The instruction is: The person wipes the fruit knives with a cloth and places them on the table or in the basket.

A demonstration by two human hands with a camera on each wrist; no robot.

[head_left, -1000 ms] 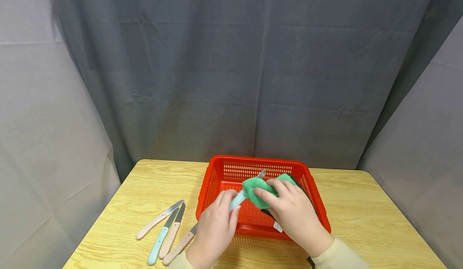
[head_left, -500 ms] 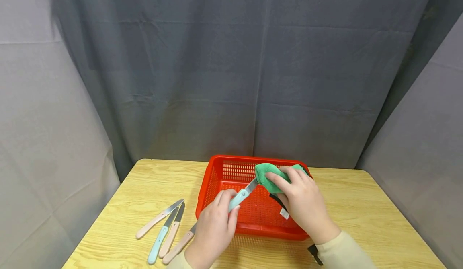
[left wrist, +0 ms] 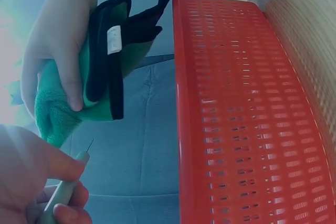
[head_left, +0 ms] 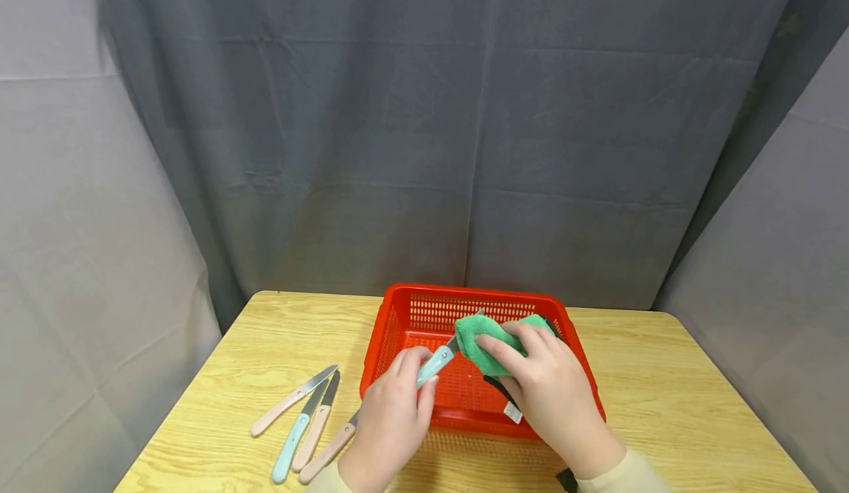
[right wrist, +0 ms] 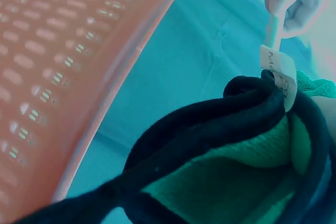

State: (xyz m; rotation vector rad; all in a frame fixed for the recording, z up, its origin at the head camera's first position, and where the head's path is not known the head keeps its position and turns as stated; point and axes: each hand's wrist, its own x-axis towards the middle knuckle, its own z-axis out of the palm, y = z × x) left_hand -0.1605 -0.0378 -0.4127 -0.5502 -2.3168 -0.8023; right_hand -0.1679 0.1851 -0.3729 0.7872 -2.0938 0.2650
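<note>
My left hand (head_left: pixel 390 418) grips the light-blue handle of a knife (head_left: pixel 435 364), its blade pointing up and to the right above the red basket. With my right hand (head_left: pixel 553 386) I pinch a folded green cloth (head_left: pixel 483 342) around the blade, so most of the blade is hidden and only the tip peeks out past the cloth. In the left wrist view the cloth (left wrist: pixel 58 106) shows a black edging and a white tag, and the knife handle (left wrist: pixel 62 195) lies between thumb and fingers. The right wrist view shows the black-edged cloth (right wrist: pixel 226 177) close up.
A red perforated basket (head_left: pixel 464 425) stands on the wooden table (head_left: pixel 663 390) beneath both hands. Left of it lie several knives: a pink-handled knife (head_left: pixel 278 412), a blue-handled knife (head_left: pixel 290 445) and others, one partly behind my left hand. A grey curtain (head_left: pixel 424 147) hangs behind.
The cloth in my right hand slid out along the blade toward the tip, then came partway back toward the handle. My left hand kept holding the knife nearly still.
</note>
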